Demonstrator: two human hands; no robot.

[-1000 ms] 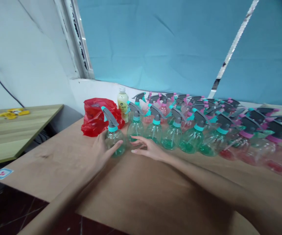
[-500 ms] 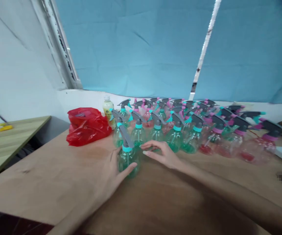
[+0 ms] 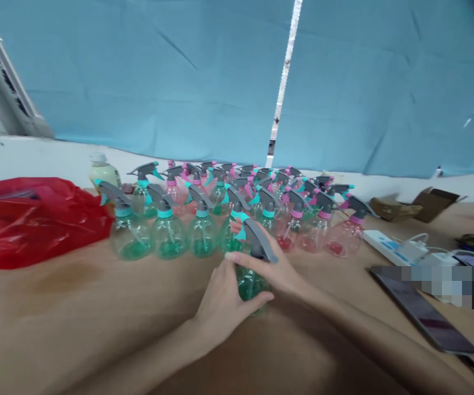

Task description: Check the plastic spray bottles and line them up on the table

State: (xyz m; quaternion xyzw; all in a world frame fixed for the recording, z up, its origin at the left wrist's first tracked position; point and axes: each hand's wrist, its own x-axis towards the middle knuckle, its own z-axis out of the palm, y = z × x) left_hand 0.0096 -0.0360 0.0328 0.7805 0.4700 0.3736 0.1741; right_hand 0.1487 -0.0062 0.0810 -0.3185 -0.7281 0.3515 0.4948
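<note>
Clasps a green spray bottle (image 3: 250, 284) with the left hand (image 3: 224, 296): palm against its near left side, thumb curled across the front of the round belly, fingers hidden behind it. Closes the right hand (image 3: 273, 270) over the same bottle's shoulder and neck, fingers laid leftward just under the grey trigger head (image 3: 258, 245), their tips close to the left hand's knuckles. Holds the bottle upright near the middle of the view, low at the brown table (image 3: 76, 312); cannot tell whether the base touches the wood.

Just behind the hands, a row of green bottles (image 3: 167, 237) with teal collars and grey triggers, side by side and upright. Behind and to the right of those, a crowd of pink bottles (image 3: 346, 237) with pink collars, packed close, the far ones blurred.

Left of the row, touching its end bottle or nearly so, a crumpled red plastic bag (image 3: 35, 219). Behind the bag's right edge, a pale yellow drink bottle (image 3: 103, 173) with a white cap.

To the right, well apart from the hands, a white power strip (image 3: 397, 247) with a cable plugged in, and nearer, a flat dark tablet (image 3: 422, 312) lying on the wood. Farther back, open cardboard boxes (image 3: 418, 204). Beyond everything, a blue sheet (image 3: 179, 82) across the background.
</note>
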